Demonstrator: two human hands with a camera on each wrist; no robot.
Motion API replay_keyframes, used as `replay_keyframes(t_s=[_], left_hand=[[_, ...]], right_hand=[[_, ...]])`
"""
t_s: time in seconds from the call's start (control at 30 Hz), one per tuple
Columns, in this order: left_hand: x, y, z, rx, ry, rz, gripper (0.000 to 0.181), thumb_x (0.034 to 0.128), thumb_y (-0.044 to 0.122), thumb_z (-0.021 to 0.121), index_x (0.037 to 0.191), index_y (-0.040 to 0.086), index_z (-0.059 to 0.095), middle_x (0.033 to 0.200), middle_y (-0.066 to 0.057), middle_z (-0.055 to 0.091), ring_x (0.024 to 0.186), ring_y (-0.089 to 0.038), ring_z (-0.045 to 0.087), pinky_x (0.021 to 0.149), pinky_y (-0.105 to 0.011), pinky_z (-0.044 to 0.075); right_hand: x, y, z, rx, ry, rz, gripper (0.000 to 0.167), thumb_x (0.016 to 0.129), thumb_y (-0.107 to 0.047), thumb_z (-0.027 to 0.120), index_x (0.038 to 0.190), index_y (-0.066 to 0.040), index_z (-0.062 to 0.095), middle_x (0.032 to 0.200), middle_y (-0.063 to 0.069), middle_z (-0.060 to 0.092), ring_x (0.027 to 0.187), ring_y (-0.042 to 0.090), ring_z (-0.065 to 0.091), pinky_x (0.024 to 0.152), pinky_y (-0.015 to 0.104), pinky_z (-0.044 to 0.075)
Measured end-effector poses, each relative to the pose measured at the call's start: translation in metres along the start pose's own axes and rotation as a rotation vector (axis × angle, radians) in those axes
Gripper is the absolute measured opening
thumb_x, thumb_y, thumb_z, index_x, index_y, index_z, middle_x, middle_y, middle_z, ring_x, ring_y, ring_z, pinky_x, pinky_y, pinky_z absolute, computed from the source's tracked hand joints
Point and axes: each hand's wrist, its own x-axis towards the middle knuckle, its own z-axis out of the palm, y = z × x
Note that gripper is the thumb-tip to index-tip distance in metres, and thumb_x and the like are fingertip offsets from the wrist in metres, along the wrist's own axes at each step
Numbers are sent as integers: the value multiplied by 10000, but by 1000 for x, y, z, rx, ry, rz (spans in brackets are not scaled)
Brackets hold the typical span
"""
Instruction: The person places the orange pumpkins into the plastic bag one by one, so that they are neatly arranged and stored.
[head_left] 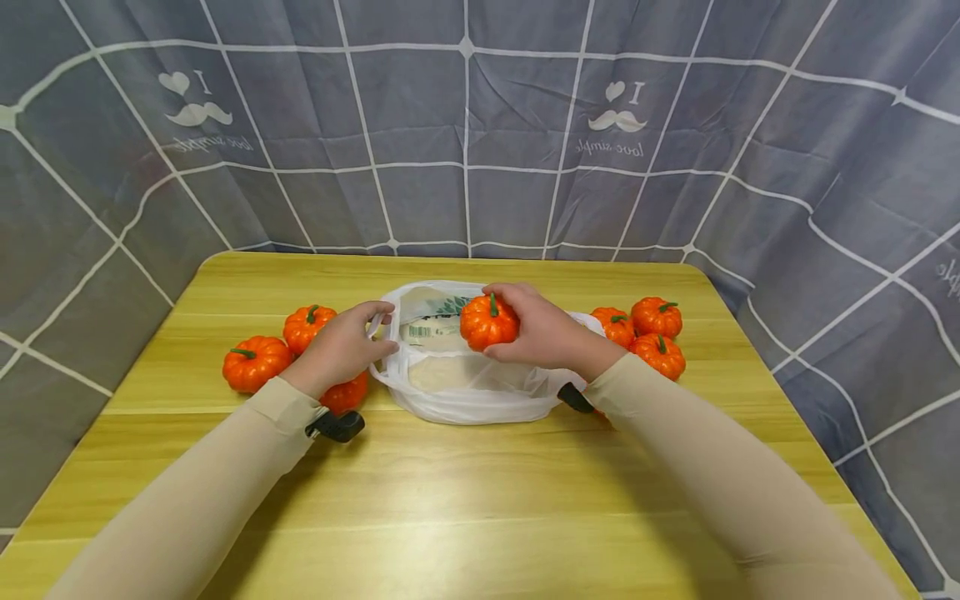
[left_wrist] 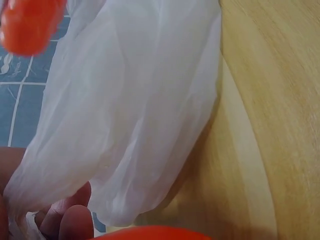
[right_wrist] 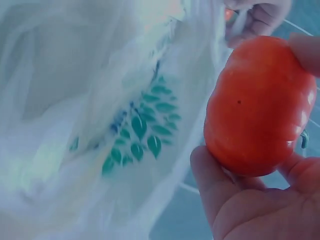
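A small orange toy pumpkin [head_left: 489, 325] with a green stem is held by my right hand [head_left: 543, 329] above the mouth of a white plastic bag [head_left: 461, 408]. In the right wrist view, my thumb and fingers grip the pumpkin [right_wrist: 260, 107] around its sides. My left hand [head_left: 341, 343] pinches the bag's left rim; the left wrist view has its fingers [left_wrist: 75, 220] curled at the gathered plastic [left_wrist: 125, 100]. The bag lies open toward the top, with green leaf print [right_wrist: 145, 122] on its inner side. No pumpkin shows inside it.
Orange pumpkins lie on both sides of the wooden table [head_left: 450, 508]: a left group [head_left: 258, 364], partly behind my left hand, and a right group [head_left: 658, 356] beside my right sleeve. A grey curtain with white lines [head_left: 420, 125] hangs behind the table.
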Motion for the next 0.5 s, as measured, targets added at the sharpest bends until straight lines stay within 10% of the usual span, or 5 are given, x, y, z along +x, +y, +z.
replay_keyframes(t_s=[0.5], left_hand=[[-2,4,0,14,30,36,664,976,244,740,1564,94,468,1494,-133,600,1006,-300,590,823,-368,480]], right_hand=[[57,-10,39,2,-48,54,910,871,-259,845,1619,-76,361,1597,156,443,1415,315,508,1215,438,419]])
